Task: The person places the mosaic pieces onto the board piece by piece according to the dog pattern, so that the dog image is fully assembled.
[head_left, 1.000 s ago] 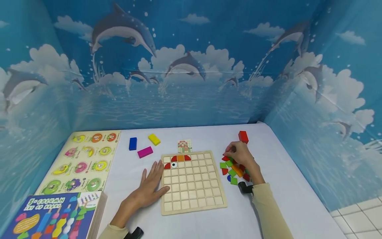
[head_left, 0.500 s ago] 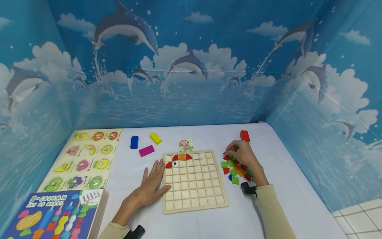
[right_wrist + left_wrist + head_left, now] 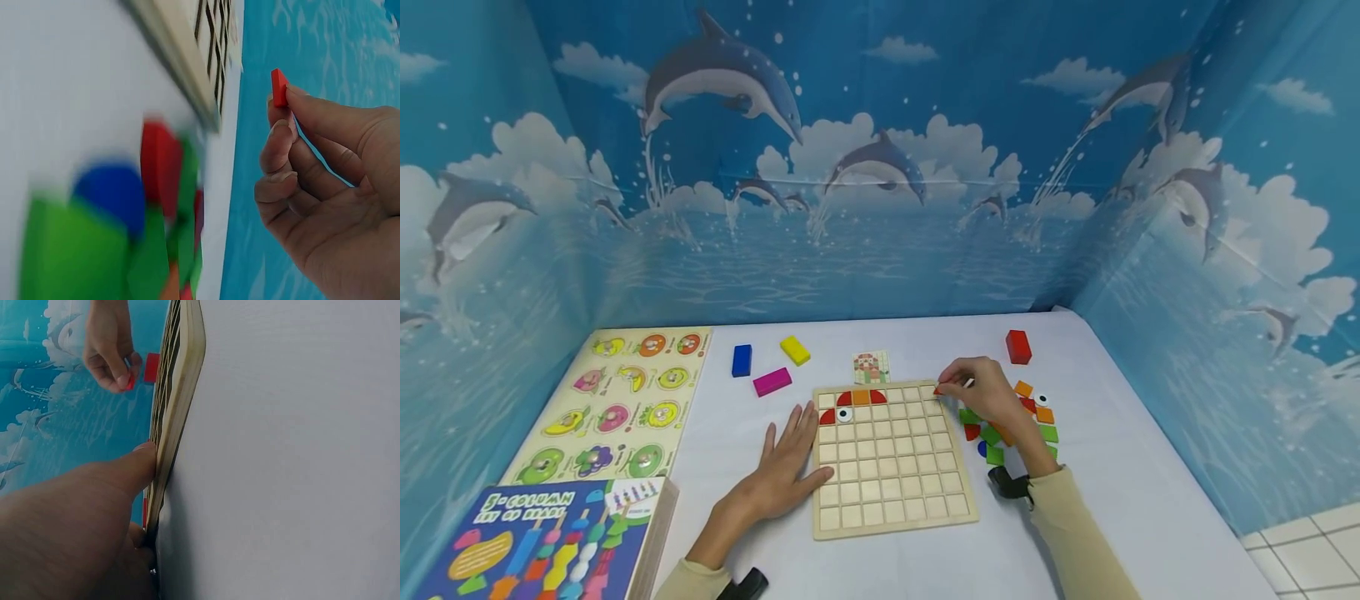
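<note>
My left hand (image 3: 782,467) lies with fingers spread along the left edge of a square wooden grid board (image 3: 891,467), its thumb touching the rim. My right hand (image 3: 988,392) pinches a small red wooden tile (image 3: 279,87) between thumb and fingertip, over the board's far right corner. On the board's far left cells sit an orange square tile (image 3: 861,398) between red curved tiles, and below them an eye tile (image 3: 845,414) beside another red curved tile (image 3: 827,417). A small picture card (image 3: 871,367) lies just beyond the board.
Loose green, red, orange and blue tiles (image 3: 995,456) lie right of the board, partly under my right forearm. Farther back are blue (image 3: 742,361), yellow (image 3: 795,350), magenta (image 3: 772,382) and red (image 3: 1018,347) blocks. A fruit puzzle board (image 3: 617,400) and a bead-set box (image 3: 550,542) lie at left.
My right hand has moved left from the tile pile to the board's far right corner, carrying the red tile. More of the pile shows. The left hand stays put.
</note>
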### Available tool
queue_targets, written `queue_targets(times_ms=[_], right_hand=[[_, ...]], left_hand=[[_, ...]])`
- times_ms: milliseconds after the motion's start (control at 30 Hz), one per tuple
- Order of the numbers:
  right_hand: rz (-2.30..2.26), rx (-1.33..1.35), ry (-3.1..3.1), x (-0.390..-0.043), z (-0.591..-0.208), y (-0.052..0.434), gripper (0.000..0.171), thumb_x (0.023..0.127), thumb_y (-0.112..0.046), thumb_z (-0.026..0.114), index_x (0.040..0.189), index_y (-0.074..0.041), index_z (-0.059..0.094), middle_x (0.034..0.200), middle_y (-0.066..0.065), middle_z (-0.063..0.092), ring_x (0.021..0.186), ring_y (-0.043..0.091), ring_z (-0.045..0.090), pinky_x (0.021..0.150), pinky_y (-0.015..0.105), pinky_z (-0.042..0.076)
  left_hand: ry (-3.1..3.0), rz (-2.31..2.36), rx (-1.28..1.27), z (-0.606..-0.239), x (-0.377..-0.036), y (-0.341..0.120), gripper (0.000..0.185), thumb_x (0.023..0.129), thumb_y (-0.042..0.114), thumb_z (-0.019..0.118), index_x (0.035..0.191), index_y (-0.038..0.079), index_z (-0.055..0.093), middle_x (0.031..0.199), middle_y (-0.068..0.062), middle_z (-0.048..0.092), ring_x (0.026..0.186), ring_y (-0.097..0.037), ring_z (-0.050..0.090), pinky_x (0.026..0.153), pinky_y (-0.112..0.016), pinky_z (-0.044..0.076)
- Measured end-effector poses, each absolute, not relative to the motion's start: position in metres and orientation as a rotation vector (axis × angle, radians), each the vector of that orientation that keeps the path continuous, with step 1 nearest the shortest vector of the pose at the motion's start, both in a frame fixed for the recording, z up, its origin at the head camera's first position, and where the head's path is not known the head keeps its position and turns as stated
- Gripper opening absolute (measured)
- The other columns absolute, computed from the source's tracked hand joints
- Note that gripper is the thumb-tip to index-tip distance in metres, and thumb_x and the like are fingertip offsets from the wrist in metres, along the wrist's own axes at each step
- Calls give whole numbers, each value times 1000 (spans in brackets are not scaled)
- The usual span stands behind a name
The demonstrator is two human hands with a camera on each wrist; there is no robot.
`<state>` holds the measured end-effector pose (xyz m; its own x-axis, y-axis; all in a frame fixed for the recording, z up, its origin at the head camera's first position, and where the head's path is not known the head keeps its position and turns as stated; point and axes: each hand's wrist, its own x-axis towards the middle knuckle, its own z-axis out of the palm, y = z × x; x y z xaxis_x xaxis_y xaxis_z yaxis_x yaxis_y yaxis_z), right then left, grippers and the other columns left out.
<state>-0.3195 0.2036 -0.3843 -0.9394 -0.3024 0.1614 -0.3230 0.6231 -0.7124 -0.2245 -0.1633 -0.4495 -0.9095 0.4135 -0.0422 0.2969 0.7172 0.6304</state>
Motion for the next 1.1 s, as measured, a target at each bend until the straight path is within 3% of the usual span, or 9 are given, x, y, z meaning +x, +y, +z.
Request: queue_targets(times_ms=[333, 767, 1100], right_hand=[[1351, 800, -2774, -310, -392, 151, 4, 98, -5, 79, 94, -3, 80, 87, 4, 77, 76, 22, 71, 67, 27, 57], [1359, 1022, -2755, -312, -396, 106, 4, 98, -4, 79, 96, -1, 80, 90, 6, 77, 77, 11, 70, 71, 25, 59], [1254, 1006, -2830, -317, -396, 92, 4, 96, 0, 79, 93, -1, 80, 83, 5, 75, 71, 5, 66, 69, 22, 56]], left_hand=[[2753, 966, 568, -451, -224, -163, 96, 106, 48, 65, 173, 9, 8, 182, -4, -1, 168, -29, -8, 129, -64, -10], [2742, 975, 567, -449, -225, -165, 96, 106, 48, 65, 173, 8, 8, 182, -5, -1, 168, -30, -8, 129, -64, -11], [2748, 977, 582, -451, -225, -164, 96, 106, 47, 65, 173, 8, 8, 182, -5, -1, 168, -29, -8, 129, -65, -10]])
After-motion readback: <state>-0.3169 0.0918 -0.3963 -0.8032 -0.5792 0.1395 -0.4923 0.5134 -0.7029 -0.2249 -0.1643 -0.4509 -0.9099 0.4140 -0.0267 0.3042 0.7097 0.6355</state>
